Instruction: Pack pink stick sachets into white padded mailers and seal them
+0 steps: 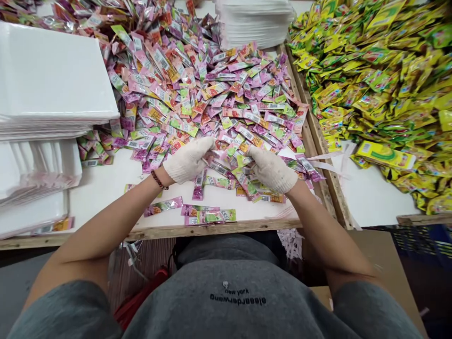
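A big heap of small pink, purple and green sachets (pixel 197 84) covers the white table (pixel 106 183). My left hand (pixel 189 160), in a white knit glove, is closed on several sachets at the heap's near edge. My right hand (pixel 272 169), gloved too, is curled round a bunch of sachets (pixel 243 181) that fan out below it. Both hands sit close together, a palm's width apart. A few loose sachets (pixel 208 215) lie in a short row by the table's front edge.
Stacks of flat white sheets (pixel 49 80) stand at the left, with another white stack (pixel 256 21) at the back. A wooden rail (pixel 310 136) separates a right-hand table piled with yellow-green packets (pixel 381 70). A brown cardboard box (pixel 381 263) sits low at the right.
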`<state>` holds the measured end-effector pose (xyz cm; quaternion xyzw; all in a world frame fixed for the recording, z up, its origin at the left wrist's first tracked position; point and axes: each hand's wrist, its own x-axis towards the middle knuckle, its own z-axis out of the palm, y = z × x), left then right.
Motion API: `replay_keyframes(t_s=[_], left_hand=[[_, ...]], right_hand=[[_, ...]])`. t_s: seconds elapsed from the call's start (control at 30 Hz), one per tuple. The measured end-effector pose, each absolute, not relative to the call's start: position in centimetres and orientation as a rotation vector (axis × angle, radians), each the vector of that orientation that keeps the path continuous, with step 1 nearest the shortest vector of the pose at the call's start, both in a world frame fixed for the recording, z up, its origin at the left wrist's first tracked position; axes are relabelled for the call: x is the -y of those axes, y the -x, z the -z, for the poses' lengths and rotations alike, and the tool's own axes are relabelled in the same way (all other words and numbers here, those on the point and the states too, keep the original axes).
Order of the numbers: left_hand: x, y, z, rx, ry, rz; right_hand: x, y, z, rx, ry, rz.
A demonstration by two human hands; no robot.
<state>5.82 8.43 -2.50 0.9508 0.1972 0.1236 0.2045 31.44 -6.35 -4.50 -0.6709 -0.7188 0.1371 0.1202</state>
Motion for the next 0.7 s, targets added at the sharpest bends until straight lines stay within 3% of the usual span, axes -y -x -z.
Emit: replay_keyframes(t_s=[0.17,0.3,0.37,0.53,0.7], left_hand=[[-6.5,-5.9,1.5,-0.635,-2.673,-0.081],[-4.1,-7.0,3.1,-0.574,-2.750,0.317],[-3.5,-7.5,4.1,-0.559,-2.740,0.344],[-4.2,-7.9,4.2,-0.562,-2.280,-0.340],[-5.0,-6.3,1.5,-0.830,-1.758,-0.639]], right_hand=[[5.5,-29.6,2.9,2.043,2.121,-0.552],[6.2,-27.6,2.5,2.073,2.358,-0.740],[6.6,-27.1,2.8,2.071,2.417,-0.798],[7.2,-28.3,2.6,2.024,2.234,-0.712],[6.5,-28.2,1.3,1.883,2.218,-0.711]])
